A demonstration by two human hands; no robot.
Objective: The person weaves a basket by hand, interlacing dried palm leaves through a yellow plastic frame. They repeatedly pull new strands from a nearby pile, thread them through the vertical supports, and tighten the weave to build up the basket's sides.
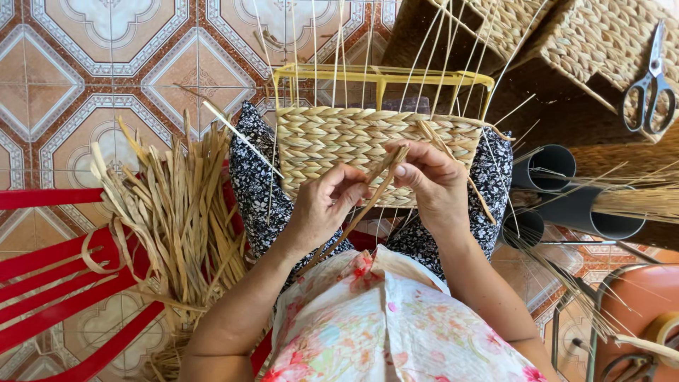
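On the person's lap, seen from the head camera, a half-woven basket rests against dark patterned trousers, its thin upright stakes rising through a yellow frame. Both hands meet at the basket's near edge: the left hand pinches a flat dried strand, and the right hand grips the same strand higher up, where it touches the weave. A bundle of dried reed strips lies on a red chair to the left. Scissors rest on finished woven baskets at upper right, with grey tubes below them.
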